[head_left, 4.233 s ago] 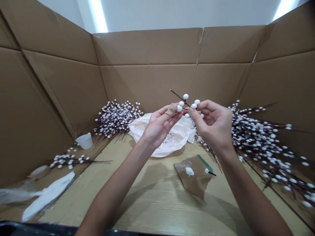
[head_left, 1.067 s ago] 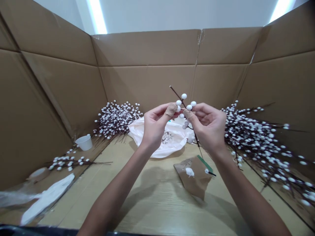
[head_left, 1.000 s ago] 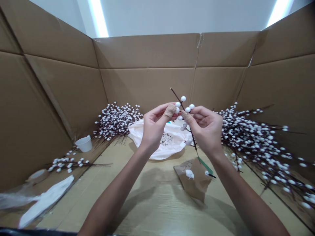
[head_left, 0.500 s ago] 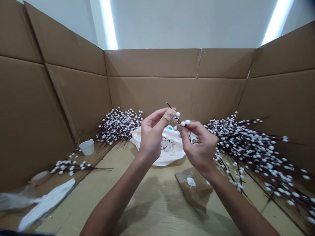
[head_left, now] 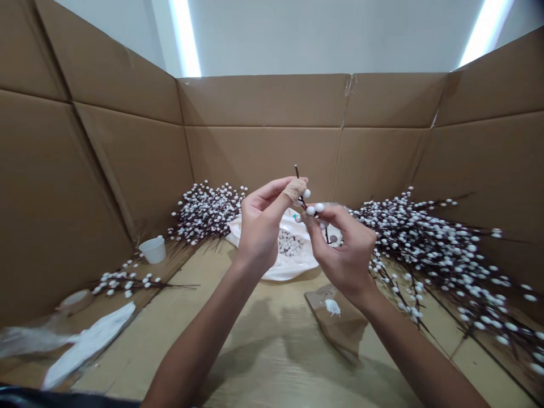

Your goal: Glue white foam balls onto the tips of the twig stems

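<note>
Between both hands is a short brown berry stem (head_left: pixel 303 203) with several white balls on it, its bare tip pointing up. My left hand (head_left: pixel 267 218) pinches the upper part between thumb and fingers; the thumb wears a tan covering like a bandage. Lower down, my right hand (head_left: pixel 343 241) pinches the same stem among the white balls. Behind the hands lies a white plastic bag (head_left: pixel 284 273), spread out, with many loose white balls (head_left: pixel 289 242) in it. Below the right hand rests a piece of brown card (head_left: pixel 340 331) with a white smear of paste (head_left: pixel 332 307).
Berry stems lie in a left pile (head_left: pixel 204 212) and a bigger right pile (head_left: pixel 425 238). On the left are a white cup (head_left: pixel 153 250), a small berry sprig (head_left: pixel 127 282), a tape roll (head_left: pixel 76 302) and a white plastic wrapper (head_left: pixel 89 343). Cardboard walls (head_left: pixel 263 102) surround the table.
The stem's bare tip has swung more upright in my left fingers. Both hands keep their pinch on it. The whole view has shifted slightly.
</note>
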A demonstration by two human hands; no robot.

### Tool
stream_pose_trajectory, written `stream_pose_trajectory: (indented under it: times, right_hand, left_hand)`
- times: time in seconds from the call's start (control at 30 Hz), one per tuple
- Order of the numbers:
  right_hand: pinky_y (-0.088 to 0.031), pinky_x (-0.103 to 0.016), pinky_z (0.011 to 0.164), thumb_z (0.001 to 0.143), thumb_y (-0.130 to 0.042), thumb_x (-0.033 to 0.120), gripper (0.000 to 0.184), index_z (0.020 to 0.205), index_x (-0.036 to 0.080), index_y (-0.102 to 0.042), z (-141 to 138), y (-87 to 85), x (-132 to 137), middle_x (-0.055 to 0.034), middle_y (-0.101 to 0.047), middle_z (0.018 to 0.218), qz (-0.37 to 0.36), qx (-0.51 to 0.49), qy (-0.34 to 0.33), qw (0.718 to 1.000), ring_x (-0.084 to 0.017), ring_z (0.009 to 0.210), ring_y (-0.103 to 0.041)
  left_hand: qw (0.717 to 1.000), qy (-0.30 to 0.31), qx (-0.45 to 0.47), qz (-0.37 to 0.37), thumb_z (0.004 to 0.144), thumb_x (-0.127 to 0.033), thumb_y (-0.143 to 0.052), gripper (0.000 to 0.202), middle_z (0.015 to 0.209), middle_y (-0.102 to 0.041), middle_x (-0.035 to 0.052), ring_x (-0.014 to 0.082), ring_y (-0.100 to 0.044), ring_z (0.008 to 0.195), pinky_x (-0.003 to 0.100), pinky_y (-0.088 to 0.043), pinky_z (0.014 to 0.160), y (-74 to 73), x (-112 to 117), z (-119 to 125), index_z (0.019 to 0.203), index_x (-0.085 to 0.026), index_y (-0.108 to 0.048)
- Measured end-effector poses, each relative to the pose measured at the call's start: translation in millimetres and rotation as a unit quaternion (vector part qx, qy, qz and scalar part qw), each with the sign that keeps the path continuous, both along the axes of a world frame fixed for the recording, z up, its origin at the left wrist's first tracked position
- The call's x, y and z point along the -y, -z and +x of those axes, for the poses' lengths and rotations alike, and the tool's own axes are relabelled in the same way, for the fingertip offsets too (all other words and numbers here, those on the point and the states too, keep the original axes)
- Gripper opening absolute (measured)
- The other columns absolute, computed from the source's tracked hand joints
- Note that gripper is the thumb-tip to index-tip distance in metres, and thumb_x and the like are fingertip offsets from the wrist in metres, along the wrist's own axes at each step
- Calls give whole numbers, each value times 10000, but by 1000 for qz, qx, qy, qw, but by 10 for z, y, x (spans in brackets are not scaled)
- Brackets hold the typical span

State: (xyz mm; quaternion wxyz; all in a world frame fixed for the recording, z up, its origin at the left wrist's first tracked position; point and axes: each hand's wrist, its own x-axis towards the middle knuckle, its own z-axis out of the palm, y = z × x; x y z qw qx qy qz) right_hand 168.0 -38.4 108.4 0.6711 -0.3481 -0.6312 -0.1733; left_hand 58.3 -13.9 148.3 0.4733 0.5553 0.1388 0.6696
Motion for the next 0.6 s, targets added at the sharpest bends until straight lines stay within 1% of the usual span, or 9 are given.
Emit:
stream_pose_trajectory:
  times: [0.07,0.17,0.23,0.3,0.37,0.43,0.5,0.53,0.6]
  right_hand:
    - [-558,-297,694,822,-620,171,102,918,203,-614,21,-22,14,-48,-714,872,-25,12,-13,1000,-162,749,-676]
    - [-543,-333,826,787,-675,246,227,993,172,-616,91,-67,46,-86,-701,1004,-64,47,-40,996,-194,926,-669]
    - [-526,-348,884,773,-695,293,297,1028,167,-609,159,-98,49,-94,-685,1065,-91,61,-67,992,-200,996,-651]
    - [-531,-341,877,788,-680,328,300,1031,168,-606,235,-114,4,-84,-687,1052,-136,57,-109,983,-186,967,-660]
    - [-552,-310,794,825,-632,347,237,976,164,-623,304,-84,-115,-65,-702,955,-208,57,-148,965,-164,859,-680]
    - [-548,-263,663,863,-570,333,196,883,155,-650,347,23,-309,-42,-705,817,-290,91,-164,939,-145,731,-679]
    - [-519,-218,583,876,-516,240,198,793,150,-672,346,217,-546,-22,-703,734,-358,164,-175,902,-122,637,-669]
    - [-485,-186,521,844,-529,175,187,740,156,-683,327,339,-666,-1,-698,674,-372,198,-164,892,-98,546,-643]
    - [-398,-158,423,696,-631,64,149,589,161,-667,260,602,-884,27,-654,539,-357,194,-133,904,-74,416,-562]
  left_hand:
    - [1000,-9,5,2,698,-258,-752,65,809,-710,15,121,-626,747,230,-491,681,-6,-21,-14,718,-201,-727]
    - [999,-33,8,15,703,-269,-754,89,767,-693,6,106,-612,683,219,-480,627,-34,-69,-62,739,-196,-719]
    - [998,-60,-1,30,702,-262,-756,91,747,-683,6,103,-607,675,213,-481,629,-67,-100,-119,727,-188,-709]
    - [996,-77,-26,43,693,-253,-761,92,735,-680,12,111,-611,691,213,-490,650,-105,-121,-192,710,-183,-703]
    - [994,-76,-59,49,692,-256,-760,92,727,-681,21,122,-614,694,221,-497,654,-140,-130,-269,707,-184,-704]
    - [992,-74,-88,59,697,-261,-756,89,728,-682,29,127,-613,686,226,-501,646,-161,-134,-335,710,-185,-711]
    - [988,-82,-105,74,695,-261,-755,86,732,-682,33,126,-611,678,224,-503,637,-169,-135,-378,707,-185,-716]
    - [987,-85,-112,81,691,-262,-758,87,733,-683,35,126,-609,676,223,-503,631,-169,-134,-391,704,-186,-717]
    - [985,-86,-122,87,677,-272,-767,98,730,-684,36,131,-609,673,226,-505,617,-165,-127,-403,698,-189,-718]
